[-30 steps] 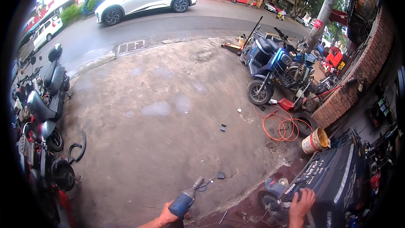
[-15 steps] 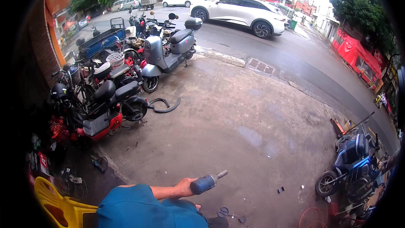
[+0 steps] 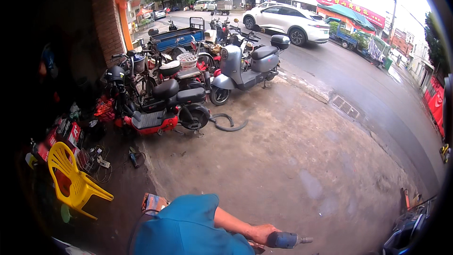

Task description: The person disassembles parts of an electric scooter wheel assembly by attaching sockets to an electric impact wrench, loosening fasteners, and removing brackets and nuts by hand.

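Observation:
At the bottom edge, my left arm in a teal sleeve (image 3: 188, 224) reaches to the right. My left hand (image 3: 263, 232) is closed round a dark blue impact wrench (image 3: 282, 240), whose metal nose points right over the concrete. The tool's grip is hidden by the hand. Beneath the wrist a small patch of skin (image 3: 256, 245) shows, perhaps part of my right hand. Its fingers cannot be made out. Left of my sleeve a printed box (image 3: 153, 202) stands partly covered.
A yellow plastic chair (image 3: 78, 184) stands at lower left. Behind it are red boxes (image 3: 71, 134) and a tool (image 3: 134, 157) on the floor. A red scooter (image 3: 165, 120), a grey scooter (image 3: 245, 73) and a loose tire (image 3: 231, 127) lie ahead. A white car (image 3: 288, 23) is on the road.
My view has swung left, so the parked scooters sit further right and the chair shows whole. The white car has moved left along the road. The impact wrench stays in my left hand.

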{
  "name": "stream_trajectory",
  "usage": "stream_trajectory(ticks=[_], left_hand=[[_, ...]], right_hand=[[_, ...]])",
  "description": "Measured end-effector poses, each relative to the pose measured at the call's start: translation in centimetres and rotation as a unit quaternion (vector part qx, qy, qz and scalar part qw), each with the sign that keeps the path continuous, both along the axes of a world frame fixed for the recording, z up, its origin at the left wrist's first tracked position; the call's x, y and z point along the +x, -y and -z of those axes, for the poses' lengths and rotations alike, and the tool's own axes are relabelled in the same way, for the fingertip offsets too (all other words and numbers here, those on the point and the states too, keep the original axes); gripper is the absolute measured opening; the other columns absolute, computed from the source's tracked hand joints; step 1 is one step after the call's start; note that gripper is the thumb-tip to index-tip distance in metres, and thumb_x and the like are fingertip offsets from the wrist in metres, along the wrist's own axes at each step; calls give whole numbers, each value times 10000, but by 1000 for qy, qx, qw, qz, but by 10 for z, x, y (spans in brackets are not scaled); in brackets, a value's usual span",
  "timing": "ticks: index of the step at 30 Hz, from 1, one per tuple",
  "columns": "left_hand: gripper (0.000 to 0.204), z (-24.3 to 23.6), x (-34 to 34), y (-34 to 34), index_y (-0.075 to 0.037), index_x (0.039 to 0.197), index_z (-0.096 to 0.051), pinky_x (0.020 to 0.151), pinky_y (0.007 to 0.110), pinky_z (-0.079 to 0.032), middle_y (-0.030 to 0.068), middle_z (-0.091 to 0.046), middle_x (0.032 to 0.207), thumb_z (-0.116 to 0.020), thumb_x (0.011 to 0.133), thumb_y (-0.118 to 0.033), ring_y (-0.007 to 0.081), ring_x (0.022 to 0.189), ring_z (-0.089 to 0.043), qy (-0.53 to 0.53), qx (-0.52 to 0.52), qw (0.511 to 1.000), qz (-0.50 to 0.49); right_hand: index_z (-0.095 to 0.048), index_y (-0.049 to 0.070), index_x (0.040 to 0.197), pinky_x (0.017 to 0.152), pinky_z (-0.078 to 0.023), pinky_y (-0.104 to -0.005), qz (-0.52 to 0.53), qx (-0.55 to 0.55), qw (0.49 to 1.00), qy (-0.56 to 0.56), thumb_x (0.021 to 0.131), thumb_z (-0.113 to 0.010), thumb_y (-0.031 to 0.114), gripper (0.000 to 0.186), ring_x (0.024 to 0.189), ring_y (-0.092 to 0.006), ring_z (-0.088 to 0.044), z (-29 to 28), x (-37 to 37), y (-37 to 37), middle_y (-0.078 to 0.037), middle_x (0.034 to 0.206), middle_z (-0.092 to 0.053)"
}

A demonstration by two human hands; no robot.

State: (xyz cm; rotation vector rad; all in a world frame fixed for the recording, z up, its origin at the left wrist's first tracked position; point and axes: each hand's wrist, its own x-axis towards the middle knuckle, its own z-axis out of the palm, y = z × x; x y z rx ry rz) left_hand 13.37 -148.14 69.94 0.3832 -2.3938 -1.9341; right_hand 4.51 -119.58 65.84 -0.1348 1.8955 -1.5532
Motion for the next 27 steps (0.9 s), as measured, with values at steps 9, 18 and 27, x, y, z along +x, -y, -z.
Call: stream_trajectory(ticks=[9, 18, 27], left_hand=[[406, -2, -153, -17, -97, 1056, -616, 688, 423, -500, 162, -665, 903, -718, 698, -259, 334, 810, -638, -94, -65, 991, 71], [298, 10, -281, -3, -53, 975, -570, 685, 406, -481, 164, -642, 812, -668, 737, -202, 366, 781, -612, -169, 9, 979, 117], [465, 34, -427, 25, -66, 1084, -563, 781, 419, -499, 168, -650, 956, -693, 665, -220, 362, 899, -620, -101, -86, 931, 340]], right_hand=[[-537, 69, 1166, 840, -432, -471, 85, -47, 984, 152, 886, -495, 559, 565, 1000, -294, -538, 50, -154, 83, -91, 1155, -540], [-487, 55, 1230, 904, -425, -481, 242, -41, 954, 173, 901, -500, 537, 584, 1069, -297, -527, 105, -240, 0, -96, 1202, -533], [-471, 70, 1179, 771, -402, -442, 511, 19, 824, 245, 901, -524, 409, 441, 910, -265, -512, 182, -241, -56, -81, 1043, -528]])
